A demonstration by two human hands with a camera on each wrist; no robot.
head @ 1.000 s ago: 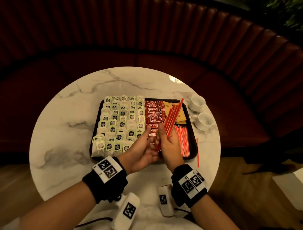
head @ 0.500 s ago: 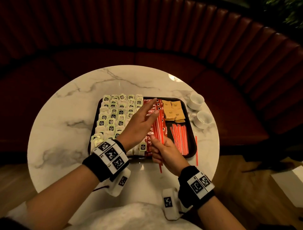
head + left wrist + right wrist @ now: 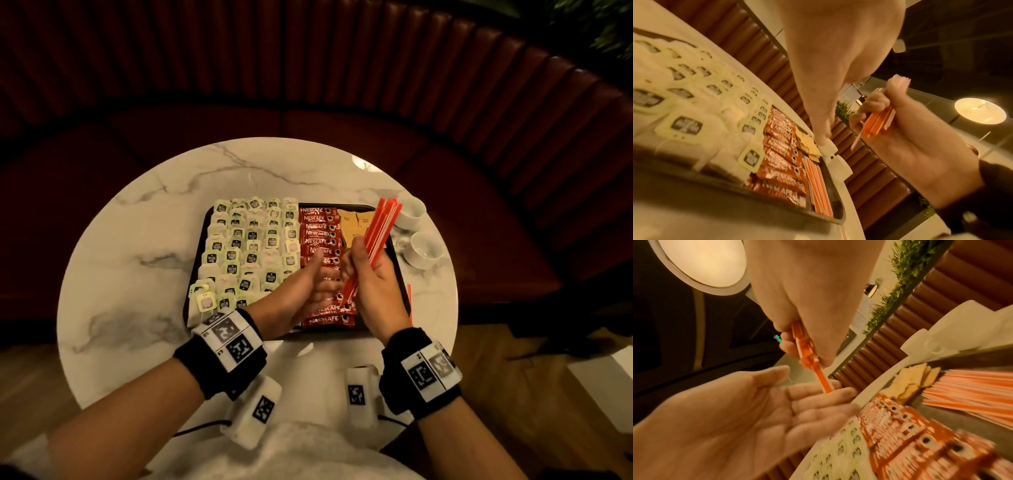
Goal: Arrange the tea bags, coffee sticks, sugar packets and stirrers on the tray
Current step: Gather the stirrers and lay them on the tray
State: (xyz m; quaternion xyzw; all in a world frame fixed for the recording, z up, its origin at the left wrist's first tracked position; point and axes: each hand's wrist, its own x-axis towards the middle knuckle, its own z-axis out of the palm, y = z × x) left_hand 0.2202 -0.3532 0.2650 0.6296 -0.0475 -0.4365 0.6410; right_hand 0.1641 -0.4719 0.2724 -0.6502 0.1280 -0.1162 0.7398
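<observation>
A black tray point(image 3: 359, 207) holds rows of tea bags point(image 3: 246, 246) on its left. Red coffee sticks point(image 3: 318, 233) fill the middle and brown sugar packets point(image 3: 352, 222) lie at the far right. Red stirrers point(image 3: 818, 186) lie along the tray's right side. My right hand point(image 3: 368, 274) grips a bundle of red stirrers point(image 3: 378, 229) over the tray, tilted up to the right. My left hand point(image 3: 301, 287) is palm up with straight fingers; its fingertips point(image 3: 838, 394) touch the bundle's lower end point(image 3: 824, 382).
Two white cups point(image 3: 411, 212) point(image 3: 426, 250) stand on the round marble table point(image 3: 137, 240) right of the tray. One stray stirrer point(image 3: 409, 301) lies on the table by the tray's right rim. A dark red booth seat curves behind the table.
My right hand has lifted the stirrer bundle from near the tray's front edge and tilted it up to the right. My left hand has drawn back from the coffee sticks to the bundle's lower end.
</observation>
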